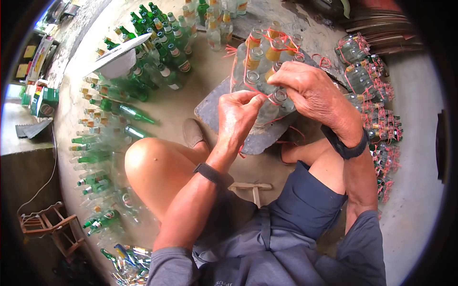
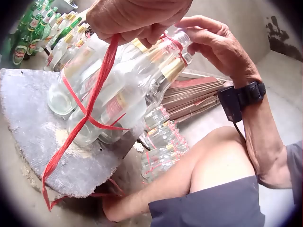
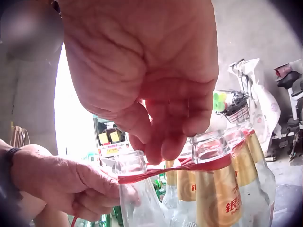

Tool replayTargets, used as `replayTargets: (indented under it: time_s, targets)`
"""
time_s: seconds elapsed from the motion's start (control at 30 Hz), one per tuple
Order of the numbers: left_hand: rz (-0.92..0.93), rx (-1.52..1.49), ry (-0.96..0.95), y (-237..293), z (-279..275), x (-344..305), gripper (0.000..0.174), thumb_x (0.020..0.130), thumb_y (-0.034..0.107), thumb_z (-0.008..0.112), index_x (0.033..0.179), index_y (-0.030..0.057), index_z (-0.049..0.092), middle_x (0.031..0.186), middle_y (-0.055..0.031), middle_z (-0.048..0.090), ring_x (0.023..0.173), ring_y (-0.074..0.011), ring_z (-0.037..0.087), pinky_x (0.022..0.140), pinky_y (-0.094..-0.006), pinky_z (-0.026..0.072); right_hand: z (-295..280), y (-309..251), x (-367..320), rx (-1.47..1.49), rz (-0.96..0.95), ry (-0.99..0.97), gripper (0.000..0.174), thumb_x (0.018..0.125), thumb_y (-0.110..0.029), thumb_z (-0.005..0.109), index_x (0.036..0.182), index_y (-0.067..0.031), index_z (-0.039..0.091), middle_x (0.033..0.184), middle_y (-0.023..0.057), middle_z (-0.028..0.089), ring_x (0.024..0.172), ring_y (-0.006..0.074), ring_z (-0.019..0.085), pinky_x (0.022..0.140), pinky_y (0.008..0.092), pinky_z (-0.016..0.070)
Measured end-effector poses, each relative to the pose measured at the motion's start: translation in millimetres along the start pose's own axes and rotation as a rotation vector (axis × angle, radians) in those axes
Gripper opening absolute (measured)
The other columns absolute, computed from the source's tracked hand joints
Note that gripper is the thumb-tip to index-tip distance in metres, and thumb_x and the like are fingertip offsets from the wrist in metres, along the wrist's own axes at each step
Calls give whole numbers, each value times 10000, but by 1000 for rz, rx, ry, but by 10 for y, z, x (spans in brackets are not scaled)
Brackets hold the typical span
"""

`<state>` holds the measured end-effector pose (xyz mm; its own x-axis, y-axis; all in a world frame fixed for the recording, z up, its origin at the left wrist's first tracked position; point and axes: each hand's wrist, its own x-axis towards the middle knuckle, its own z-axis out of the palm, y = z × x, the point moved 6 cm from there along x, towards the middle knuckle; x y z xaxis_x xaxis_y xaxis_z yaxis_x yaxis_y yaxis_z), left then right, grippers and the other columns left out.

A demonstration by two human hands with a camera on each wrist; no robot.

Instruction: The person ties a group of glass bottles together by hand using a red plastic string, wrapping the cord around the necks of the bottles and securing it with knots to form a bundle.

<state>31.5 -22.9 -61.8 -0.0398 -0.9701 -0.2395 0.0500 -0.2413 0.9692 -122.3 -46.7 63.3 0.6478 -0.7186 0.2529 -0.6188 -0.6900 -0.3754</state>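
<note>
A cluster of clear glass bottles (image 2: 109, 104) with gold neck labels stands on a grey slab (image 1: 212, 105) between the person's knees. Red plastic twine (image 2: 90, 111) crosses their sides and runs around the necks. At the near bottle neck (image 3: 135, 189), the left hand (image 1: 236, 114) pinches the twine between thumb and fingers, and a length hangs down from it past the slab's edge. Over the bottle mouths (image 3: 210, 146) is the right hand (image 1: 312, 88), fingers bent down among the necks close to the twine band; I cannot tell whether they grip it.
Many green and clear bottles (image 1: 162, 43) stand on the floor to the left and behind. Bundles of clear bottles tied with red twine (image 1: 358, 74) line the right side. A small wooden stool (image 1: 50, 224) sits at lower left, and a white hat-like object (image 1: 119, 57) rests over bottles.
</note>
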Motion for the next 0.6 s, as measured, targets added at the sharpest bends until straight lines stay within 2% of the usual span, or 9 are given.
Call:
replayTargets:
  time_s: [0.13, 0.2, 0.23, 0.3, 0.37, 0.4, 0.47, 0.5, 0.6]
  targets:
    - [-19, -13, 77, -73, -1, 15, 229, 936, 200, 819, 968, -25, 848, 693, 8, 714, 638, -52, 570, 577, -299, 482, 94, 25, 99, -72, 51, -127, 201, 892, -44, 619, 1040, -95, 744, 944, 134, 712, 939, 395, 704, 810, 490, 567]
    - [-16, -16, 113, -111, -8, 21, 241, 930, 218, 831, 948, -23, 849, 657, 8, 698, 625, -49, 562, 569, -303, 480, 164, 77, 147, -132, 54, -250, 212, 887, -61, 618, 1032, -124, 758, 938, 129, 727, 939, 399, 709, 811, 502, 566]
    - [-19, 20, 132, -117, -22, 32, 274, 927, 258, 841, 935, -16, 849, 643, -13, 704, 619, -57, 581, 577, -314, 491, 150, 101, 189, -135, 53, -253, 212, 887, -61, 618, 1032, -124, 758, 938, 129, 727, 939, 399, 709, 811, 502, 566]
    - [-23, 52, 155, -133, -36, 33, 308, 924, 298, 851, 922, -10, 850, 629, -34, 711, 612, -66, 600, 585, -326, 503, 199, 112, 248, -15, 32, -393, 223, 881, -57, 622, 1042, -120, 762, 964, 148, 739, 963, 409, 706, 823, 506, 562]
    - [25, 136, 218, -107, -40, 20, 381, 918, 393, 854, 903, 12, 850, 640, -118, 736, 595, -140, 686, 602, -372, 532, 239, 126, 260, 38, 49, -420, 229, 877, -42, 623, 1046, -110, 762, 981, 156, 742, 968, 410, 705, 826, 502, 562]
    - [26, 133, 221, -122, -33, 23, 381, 918, 393, 854, 903, 12, 850, 640, -118, 736, 595, -140, 686, 602, -372, 532, 271, 138, 257, 94, 67, -443, 234, 873, -27, 624, 1049, -100, 762, 998, 165, 745, 974, 412, 704, 829, 498, 562]
    - [20, 163, 235, -158, -52, 55, 419, 913, 447, 845, 882, 29, 846, 694, -184, 744, 618, -240, 748, 628, -417, 555, 295, 200, 237, 179, 66, -436, 255, 866, -4, 617, 1054, -90, 765, 1004, 167, 743, 979, 408, 704, 831, 494, 562]
    - [34, 174, 239, -155, -53, 52, 389, 916, 422, 832, 866, 36, 839, 690, -200, 724, 627, -296, 754, 635, -432, 559, 287, 228, 257, 269, 67, -425, 275, 858, 19, 610, 1060, -80, 767, 1011, 170, 742, 985, 404, 704, 833, 490, 561]
    - [26, 202, 269, -93, -60, 6, 326, 914, 362, 807, 840, 45, 822, 688, -213, 697, 639, -344, 743, 644, -457, 553, 295, 257, 310, 298, 77, -516, 293, 877, 34, 606, 1099, -70, 765, 1008, 164, 738, 978, 386, 707, 835, 469, 561]
